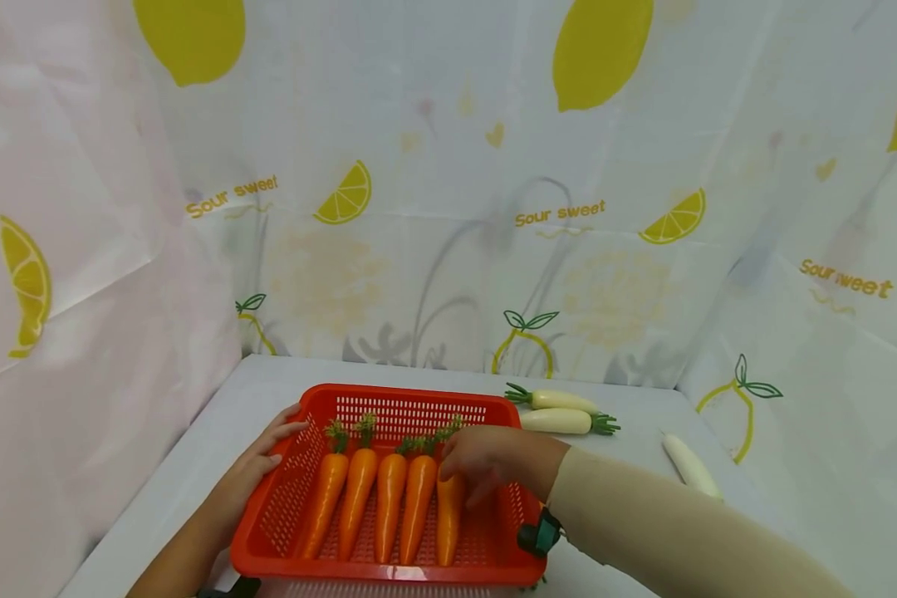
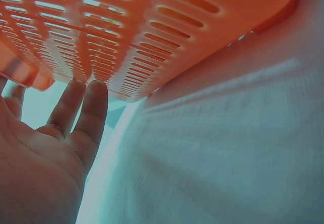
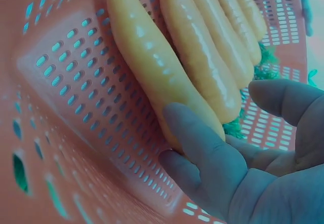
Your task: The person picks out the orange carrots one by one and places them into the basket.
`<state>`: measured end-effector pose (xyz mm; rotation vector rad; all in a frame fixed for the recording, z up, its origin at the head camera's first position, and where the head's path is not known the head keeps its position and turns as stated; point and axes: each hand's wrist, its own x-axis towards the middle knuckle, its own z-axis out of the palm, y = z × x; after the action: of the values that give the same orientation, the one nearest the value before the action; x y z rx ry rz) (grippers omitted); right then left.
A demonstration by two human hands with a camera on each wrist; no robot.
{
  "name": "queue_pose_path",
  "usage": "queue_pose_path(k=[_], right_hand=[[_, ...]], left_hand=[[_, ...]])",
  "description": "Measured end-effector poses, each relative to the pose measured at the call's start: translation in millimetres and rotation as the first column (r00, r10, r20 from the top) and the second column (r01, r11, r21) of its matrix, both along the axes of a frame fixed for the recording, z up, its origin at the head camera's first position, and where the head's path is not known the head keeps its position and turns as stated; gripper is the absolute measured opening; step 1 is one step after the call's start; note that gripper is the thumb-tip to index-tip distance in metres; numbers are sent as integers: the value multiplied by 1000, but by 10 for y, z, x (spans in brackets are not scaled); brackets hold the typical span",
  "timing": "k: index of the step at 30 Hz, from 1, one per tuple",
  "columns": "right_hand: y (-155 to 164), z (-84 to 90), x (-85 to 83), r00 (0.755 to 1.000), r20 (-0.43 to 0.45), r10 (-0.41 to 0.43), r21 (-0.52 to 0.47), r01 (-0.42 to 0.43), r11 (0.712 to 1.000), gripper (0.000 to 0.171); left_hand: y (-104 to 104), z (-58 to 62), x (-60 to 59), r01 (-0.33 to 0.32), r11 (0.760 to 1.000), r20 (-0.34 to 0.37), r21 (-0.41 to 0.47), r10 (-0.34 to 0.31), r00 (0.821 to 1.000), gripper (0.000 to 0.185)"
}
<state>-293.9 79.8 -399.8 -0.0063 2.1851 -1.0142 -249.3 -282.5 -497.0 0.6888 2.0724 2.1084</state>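
A red slotted basket (image 1: 389, 573) sits on the white table and holds several orange carrots side by side, green tops pointing away from me. My left hand (image 1: 269, 453) rests straight fingers (image 2: 86, 107) against the basket's left outer wall (image 2: 126, 31). My right hand (image 1: 486, 461) reaches into the basket at the thick end of the rightmost carrot (image 1: 448, 519). In the right wrist view its fingers (image 3: 202, 148) lie against that carrot (image 3: 147, 57) while the thumb stands apart, so nothing is clasped. The carrot lies on the basket floor (image 3: 76, 82).
Two white radishes (image 1: 564, 402) (image 1: 564, 421) lie together on the table behind the basket's right corner, and a third (image 1: 689, 465) lies farther right. Lemon-print cloth walls enclose the table on the left, back and right.
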Motion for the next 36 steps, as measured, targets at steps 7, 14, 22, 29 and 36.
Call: queue_pose_path(k=[7,14,22,29,36], right_hand=[[27,45,14,1000,-9,-2,-3,2,1000,46],[76,100,44,999,-41,-11,-56,9,998,43],[185,203,60,999,-32,-3,-126,-1,992,42],[261,291,74,1000,-8,30,-229,-31,973,45],[435,338,115,999,-1,52,-322,-50,945,46]], left_hand=[[5,13,2,-6,1000,3,-5,6,1000,50],[8,21,3,-15,1000,-16,-22,15,1000,51],[3,25,-7,-11,1000,-12,-16,11,1000,51],[-5,23,-13,-18,1000,-18,0,18,1000,52],[1,27,7,-14,1000,11,-6,14,1000,51]])
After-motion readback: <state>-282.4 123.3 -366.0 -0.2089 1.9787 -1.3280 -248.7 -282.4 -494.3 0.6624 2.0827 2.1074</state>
